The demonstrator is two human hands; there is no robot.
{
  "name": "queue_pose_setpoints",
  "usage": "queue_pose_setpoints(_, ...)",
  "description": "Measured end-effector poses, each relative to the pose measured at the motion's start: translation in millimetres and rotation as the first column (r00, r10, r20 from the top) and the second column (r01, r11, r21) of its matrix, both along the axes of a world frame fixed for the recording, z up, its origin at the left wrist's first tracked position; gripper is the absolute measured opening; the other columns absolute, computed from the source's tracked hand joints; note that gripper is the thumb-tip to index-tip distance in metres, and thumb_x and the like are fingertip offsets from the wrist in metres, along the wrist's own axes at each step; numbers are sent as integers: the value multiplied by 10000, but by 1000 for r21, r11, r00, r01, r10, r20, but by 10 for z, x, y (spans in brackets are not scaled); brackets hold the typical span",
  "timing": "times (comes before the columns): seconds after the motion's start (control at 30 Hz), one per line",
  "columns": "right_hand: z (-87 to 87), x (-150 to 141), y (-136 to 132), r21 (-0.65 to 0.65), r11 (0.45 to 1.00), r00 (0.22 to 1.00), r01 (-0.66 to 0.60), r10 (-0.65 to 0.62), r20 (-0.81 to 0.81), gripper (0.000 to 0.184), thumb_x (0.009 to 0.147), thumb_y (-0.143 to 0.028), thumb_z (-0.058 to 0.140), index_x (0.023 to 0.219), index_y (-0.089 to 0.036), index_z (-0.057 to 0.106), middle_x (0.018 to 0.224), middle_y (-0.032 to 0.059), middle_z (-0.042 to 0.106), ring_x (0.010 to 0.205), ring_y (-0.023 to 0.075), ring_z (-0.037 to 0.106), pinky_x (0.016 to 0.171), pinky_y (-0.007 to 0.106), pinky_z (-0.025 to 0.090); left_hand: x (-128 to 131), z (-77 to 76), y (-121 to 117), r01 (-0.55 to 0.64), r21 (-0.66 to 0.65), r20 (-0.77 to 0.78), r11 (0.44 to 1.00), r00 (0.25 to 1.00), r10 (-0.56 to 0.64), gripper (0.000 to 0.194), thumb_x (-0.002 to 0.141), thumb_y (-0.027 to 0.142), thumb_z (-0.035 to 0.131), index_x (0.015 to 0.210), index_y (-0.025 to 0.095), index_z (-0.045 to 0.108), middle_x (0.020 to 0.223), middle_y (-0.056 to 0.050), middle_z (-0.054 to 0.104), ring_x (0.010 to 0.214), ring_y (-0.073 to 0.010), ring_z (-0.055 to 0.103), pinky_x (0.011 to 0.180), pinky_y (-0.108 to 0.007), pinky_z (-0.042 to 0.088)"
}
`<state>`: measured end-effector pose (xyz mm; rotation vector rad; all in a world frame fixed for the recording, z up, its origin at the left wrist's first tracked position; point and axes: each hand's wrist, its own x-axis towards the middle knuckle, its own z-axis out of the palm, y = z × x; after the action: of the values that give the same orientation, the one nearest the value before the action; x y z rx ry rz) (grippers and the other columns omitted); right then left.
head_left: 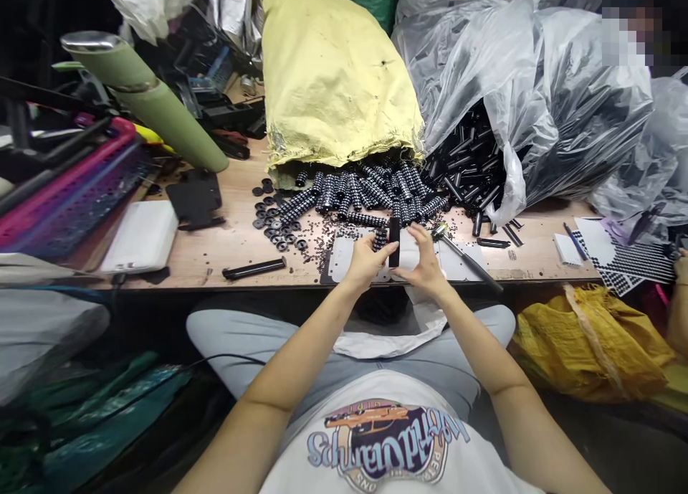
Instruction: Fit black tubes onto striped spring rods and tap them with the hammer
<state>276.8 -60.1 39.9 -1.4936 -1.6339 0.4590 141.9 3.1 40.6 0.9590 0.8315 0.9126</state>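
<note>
My left hand [366, 261] is closed at the front edge of the table, its fingers around a black-and-white checkered cylinder [380, 237]. The left thumb tip meets the side of a short black bar [394, 241] standing between my hands. My right hand [426, 263] is on the bar's other side, thumb and fingers spread apart, the thumb near the bar's lower end. Whether it touches the bar is unclear. Below both hands lies a pale metal plate [344, 259]. A hammer [467, 259] rests just right of my right hand.
Checkered cylinders [352, 189] spill from a yellow sack [338, 78]. Black tubes [467, 157] spill from a clear plastic bag [580, 107]. Black discs [276, 221], a loose black tube [254, 269], a white box [140, 236] and a green tumbler [155, 107] are left. Another person's hand [681, 268] shows far right.
</note>
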Motion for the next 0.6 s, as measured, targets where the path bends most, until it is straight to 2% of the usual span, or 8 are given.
queue_pose_setpoints(0.07,165,68,29,-5,999,979,-42,42,200,893,633,-392,803,1403,-223,383,1467,151,370,1389,314,329,1125,530,320,8,20,-17,39,48,-31,998,999,-37,378,578,377,839,787,150,621,493,61,502,347,-36,365,323,-165,253)
queue_pose_setpoints(0.1,227,96,42,-27,997,966,-72,76,247,957,625,-379,811,1438,-232,328,1477,147,346,1402,313,302,1145,529,289,11,27,-20,56,47,-15,997,998,-55,381,614,392,817,854,153,642,513,53,521,349,-38,372,324,-167,262)
queue_pose_setpoints(0.2,297,126,55,-55,990,966,-126,135,221,1117,606,-430,825,1495,-238,177,1473,152,309,1410,309,279,1145,509,312,21,49,-9,95,-50,115,994,989,-88,438,762,468,677,1093,185,628,572,40,556,366,-59,423,337,-175,311)
queue_pose_setpoints(0.27,261,99,42,-48,986,970,-161,167,177,1200,581,-493,830,1507,-229,114,1479,162,275,1419,316,256,1135,500,337,32,64,2,87,-110,192,990,979,-64,410,804,454,620,1113,184,622,603,32,565,394,-69,472,363,-182,363)
queue_pose_setpoints(0.37,166,36,22,4,980,965,-198,194,177,1199,572,-535,825,1496,-220,129,1456,166,306,1415,319,263,1160,505,299,57,96,-9,86,-167,230,982,972,-46,360,786,428,639,1031,165,626,630,28,566,417,-83,522,393,-201,424)
queue_pose_setpoints(0.47,107,2,15,54,977,968,-208,198,156,1156,597,-523,815,1480,-209,139,1454,173,326,1422,312,263,1174,510,271,84,145,-50,132,-199,218,971,972,-88,392,763,471,654,1006,167,602,623,37,543,414,-102,547,370,-209,424)
queue_pose_setpoints(0.6,87,0,-4,1,972,970,-236,236,60,1157,593,-468,830,1472,-214,121,1501,182,282,1440,307,245,1167,500,285,115,194,-96,122,-198,163,972,983,-91,383,756,466,669,977,163,587,604,42,528,396,-92,532,360,-191,414)
